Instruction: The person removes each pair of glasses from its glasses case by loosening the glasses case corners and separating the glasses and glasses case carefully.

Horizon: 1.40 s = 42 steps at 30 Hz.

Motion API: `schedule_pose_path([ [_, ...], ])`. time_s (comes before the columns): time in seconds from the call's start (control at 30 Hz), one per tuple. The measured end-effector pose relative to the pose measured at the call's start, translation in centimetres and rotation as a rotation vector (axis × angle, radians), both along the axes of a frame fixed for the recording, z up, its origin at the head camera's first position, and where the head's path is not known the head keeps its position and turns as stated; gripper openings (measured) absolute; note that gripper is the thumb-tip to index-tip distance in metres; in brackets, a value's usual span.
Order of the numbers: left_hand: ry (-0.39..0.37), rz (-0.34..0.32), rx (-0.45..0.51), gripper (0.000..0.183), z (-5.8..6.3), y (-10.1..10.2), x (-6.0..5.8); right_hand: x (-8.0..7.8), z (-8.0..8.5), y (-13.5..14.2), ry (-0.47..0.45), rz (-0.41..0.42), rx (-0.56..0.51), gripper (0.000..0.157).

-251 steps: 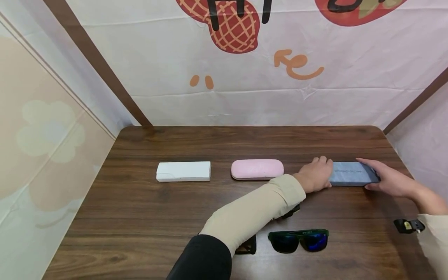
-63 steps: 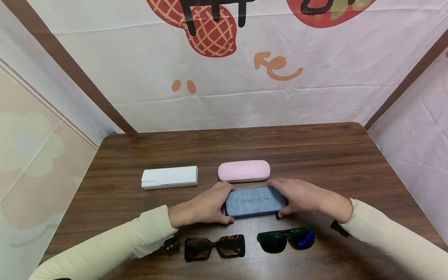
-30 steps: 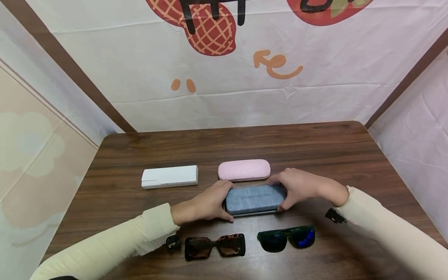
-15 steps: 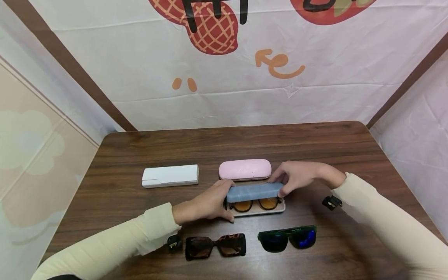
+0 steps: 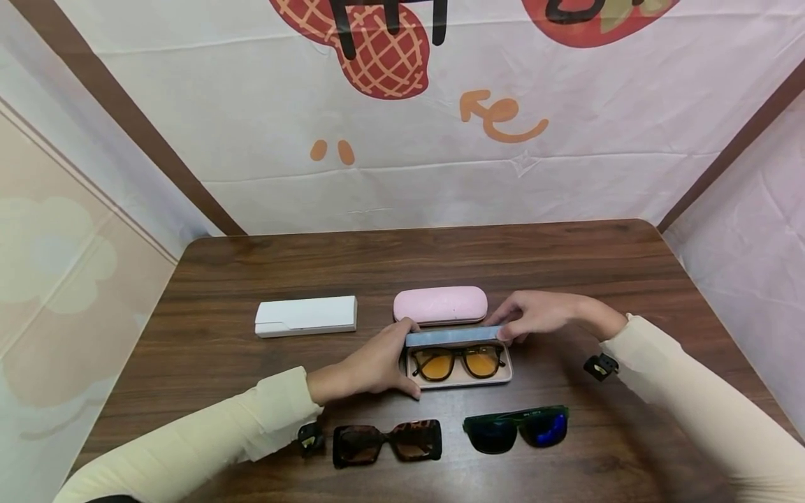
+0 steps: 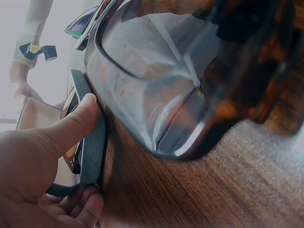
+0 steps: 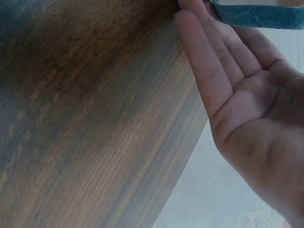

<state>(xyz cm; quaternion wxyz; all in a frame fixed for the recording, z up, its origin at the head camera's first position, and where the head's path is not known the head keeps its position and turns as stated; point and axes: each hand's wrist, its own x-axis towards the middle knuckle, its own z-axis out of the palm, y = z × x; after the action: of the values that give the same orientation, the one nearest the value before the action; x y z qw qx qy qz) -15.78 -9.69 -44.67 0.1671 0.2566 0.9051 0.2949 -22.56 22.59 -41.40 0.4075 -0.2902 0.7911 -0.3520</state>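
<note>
A blue-grey glasses case [image 5: 465,383] lies raised-lidded at mid-table. Inside it rest folded glasses [image 5: 462,362] with dark frames and orange lenses. My left hand [image 5: 371,360] grips the case's left end; in the left wrist view its thumb [image 6: 78,121] lies over the front edge, fingers below. At the other end my right hand [image 5: 541,314] holds the lid [image 5: 449,338] at its right corner, thumb in front and a finger behind. In the right wrist view several fingers [image 7: 204,61] extend beside the case.
Behind the case is a pink glasses case [image 5: 440,304], with a white case [image 5: 306,316] to its left. Tortoiseshell sunglasses [image 5: 386,443] and green-framed sunglasses [image 5: 517,428] lie in front. A printed cloth [image 5: 440,195] hangs behind the wooden table [image 5: 283,258].
The blue-grey case came from the right side to the middle. Its lid has since swung up and back under my right hand, uncovering the orange-lensed glasses. My left hand stayed on its left end.
</note>
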Motion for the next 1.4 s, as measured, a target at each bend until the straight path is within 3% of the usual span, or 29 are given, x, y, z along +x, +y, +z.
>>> schedule_pose_path([
  [0.6,-0.007,-0.012,0.019,0.091,0.1,-0.13,0.06,0.17,0.21,0.24,0.076,0.018,0.016,0.05],
  [0.83,-0.004,-0.045,0.034,0.091,0.07,-0.28,-0.09,0.24,0.3,0.47,0.098,0.008,0.026,0.05],
  [1.4,-0.104,-0.12,0.019,0.077,0.74,-0.92,-0.33,0.14,-0.09,0.5,0.088,0.034,-0.002,0.049],
])
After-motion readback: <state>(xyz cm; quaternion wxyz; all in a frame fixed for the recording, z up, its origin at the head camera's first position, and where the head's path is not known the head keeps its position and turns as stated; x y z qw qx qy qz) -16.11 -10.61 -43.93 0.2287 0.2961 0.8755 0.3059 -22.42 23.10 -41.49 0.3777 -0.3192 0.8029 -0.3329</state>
